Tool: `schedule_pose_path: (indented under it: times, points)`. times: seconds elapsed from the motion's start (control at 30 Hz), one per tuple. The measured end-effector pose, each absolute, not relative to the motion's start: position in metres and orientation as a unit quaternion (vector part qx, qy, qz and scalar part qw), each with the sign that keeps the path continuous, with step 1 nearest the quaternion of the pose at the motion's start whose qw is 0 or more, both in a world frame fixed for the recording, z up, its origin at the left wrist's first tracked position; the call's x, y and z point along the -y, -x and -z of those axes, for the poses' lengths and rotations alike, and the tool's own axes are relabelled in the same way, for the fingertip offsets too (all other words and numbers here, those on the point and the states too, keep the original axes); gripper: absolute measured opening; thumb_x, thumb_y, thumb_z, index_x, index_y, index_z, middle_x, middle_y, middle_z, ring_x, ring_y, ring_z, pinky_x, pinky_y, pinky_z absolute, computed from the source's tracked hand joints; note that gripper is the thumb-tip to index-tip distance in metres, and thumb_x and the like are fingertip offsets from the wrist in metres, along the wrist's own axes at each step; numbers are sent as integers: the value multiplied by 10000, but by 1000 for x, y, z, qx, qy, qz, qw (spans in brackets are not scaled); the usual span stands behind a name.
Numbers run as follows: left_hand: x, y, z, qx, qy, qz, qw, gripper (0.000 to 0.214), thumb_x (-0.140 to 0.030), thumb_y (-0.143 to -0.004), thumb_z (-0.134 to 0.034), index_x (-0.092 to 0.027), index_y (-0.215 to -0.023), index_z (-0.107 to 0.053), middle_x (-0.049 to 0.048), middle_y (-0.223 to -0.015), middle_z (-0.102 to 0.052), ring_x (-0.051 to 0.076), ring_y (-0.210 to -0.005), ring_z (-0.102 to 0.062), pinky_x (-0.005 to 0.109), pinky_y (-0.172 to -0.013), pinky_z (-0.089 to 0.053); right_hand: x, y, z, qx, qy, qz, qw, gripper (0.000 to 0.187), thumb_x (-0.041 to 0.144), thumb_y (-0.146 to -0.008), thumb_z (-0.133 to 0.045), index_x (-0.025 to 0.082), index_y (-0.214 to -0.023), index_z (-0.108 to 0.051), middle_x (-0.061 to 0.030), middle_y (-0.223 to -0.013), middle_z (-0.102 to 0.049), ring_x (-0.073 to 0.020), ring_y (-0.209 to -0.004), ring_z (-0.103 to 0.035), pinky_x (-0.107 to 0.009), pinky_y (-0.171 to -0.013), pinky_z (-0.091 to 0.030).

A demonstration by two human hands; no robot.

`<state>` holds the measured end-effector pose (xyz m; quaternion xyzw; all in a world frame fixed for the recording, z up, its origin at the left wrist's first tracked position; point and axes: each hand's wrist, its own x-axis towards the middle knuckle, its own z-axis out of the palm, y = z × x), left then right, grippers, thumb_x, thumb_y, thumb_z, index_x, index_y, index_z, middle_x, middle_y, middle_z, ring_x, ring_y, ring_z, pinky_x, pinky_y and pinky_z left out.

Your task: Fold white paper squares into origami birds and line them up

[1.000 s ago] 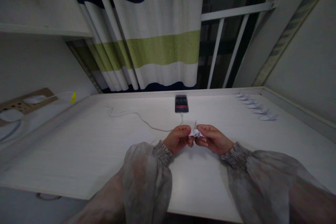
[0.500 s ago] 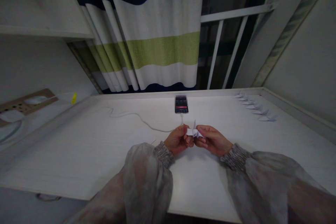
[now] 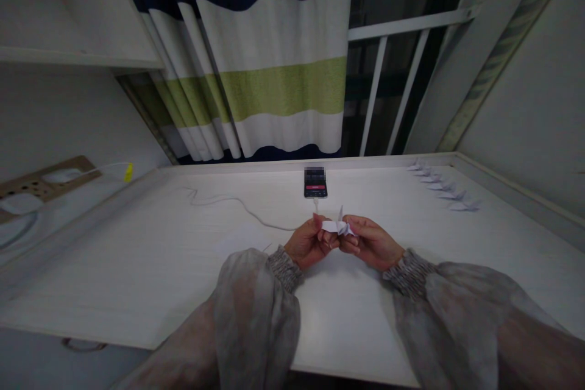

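Note:
Both my hands meet over the middle of the white desk [image 3: 137,268], pinching a small folded white paper figure [image 3: 337,226]. My left hand [image 3: 309,242] grips its left end with curled fingers. My right hand [image 3: 371,242] holds its right side between thumb and fingers. One thin paper point sticks up between the hands. Loose grey sleeves cover both forearms.
A phone [image 3: 315,182] lies beyond my hands, with a white cable [image 3: 237,204] running left to a wall socket panel [image 3: 41,180]. A row of several folded paper figures [image 3: 443,189] lines the desk's far right. Striped curtain [image 3: 278,85] and white rails [image 3: 402,73] stand behind.
My left-hand fingers have shifted along the paper's left end, pulling it out a little flatter. The hands stay in the same place.

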<state>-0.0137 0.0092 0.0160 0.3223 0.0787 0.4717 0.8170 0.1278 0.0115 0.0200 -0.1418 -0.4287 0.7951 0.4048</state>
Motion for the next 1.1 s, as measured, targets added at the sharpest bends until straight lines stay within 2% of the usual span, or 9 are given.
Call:
schedule_pose_path:
  times: [0.13, 0.47, 0.6, 0.77, 0.87, 0.93, 1.0, 1.1]
  points:
    - [-10, 15, -15, -72, -309, -457, 831, 433, -454, -698, -538, -120, -435, -461, -19, -439, -394, 63, -443, -377, 191, -457, -335, -12, -128, -20, 429, 138, -795, 406, 252, 282, -698, -620, 132, -563, -469, 47, -466, -415, -43, -405, -357, -207, -432, -215]
    - [-8, 14, -20, -80, -314, -495, 806, 415, -382, -742, -518, -116, -428, -469, -16, -456, -370, 64, -463, -348, 196, -487, -336, -14, -127, -19, 424, 123, -796, 414, 232, 261, -733, -582, 131, -572, -475, 41, -480, -438, -52, -413, -400, -212, -449, -248]
    - [-7, 15, -19, -88, -292, -488, 818, 484, -433, -772, -442, -123, -400, -425, -20, -419, -323, 62, -427, -316, 188, -450, -318, -15, -128, -19, 425, 117, -796, 415, 228, 248, -725, -589, 128, -565, -478, 41, -474, -439, -54, -407, -403, -214, -445, -244]
    - [-15, 22, -17, -116, -299, -491, 810, 570, -567, -734, -392, -127, -372, -372, -15, -400, -312, 67, -421, -341, 183, -413, -305, -16, -132, -20, 428, 110, -791, 423, 240, 263, -712, -602, 124, -551, -489, 40, -456, -438, -56, -397, -403, -221, -444, -253]
    - [-18, 24, -18, -175, -314, -512, 780, 458, -526, -708, -488, -121, -493, -475, -7, -518, -431, 72, -487, -422, 199, -470, -369, -15, -132, -21, 430, 116, -794, 414, 247, 254, -701, -607, 128, -532, -481, 40, -438, -438, -63, -382, -417, -218, -425, -251]
    - [-17, 24, -19, -205, -341, -512, 761, 319, -439, -656, -601, -123, -649, -553, 4, -639, -500, 90, -590, -483, 206, -523, -402, -15, -131, -21, 437, 128, -793, 404, 254, 254, -701, -607, 127, -522, -479, 42, -428, -435, -64, -372, -422, -217, -414, -256]
    - [-15, 23, -20, -219, -378, -492, 753, 289, -349, -603, -669, -126, -762, -575, 14, -720, -528, 107, -664, -508, 217, -560, -419, -14, -130, -21, 445, 149, -792, 390, 256, 262, -707, -602, 123, -525, -489, 43, -420, -434, -57, -361, -411, -212, -400, -257]
    - [-12, 22, -18, -231, -423, -454, 749, 274, -269, -584, -686, -124, -785, -571, 17, -718, -543, 107, -649, -517, 227, -573, -419, -14, -128, -21, 455, 194, -787, 369, 229, 282, -709, -604, 116, -576, -520, 50, -407, -434, -39, -343, -369, -193, -366, -237]
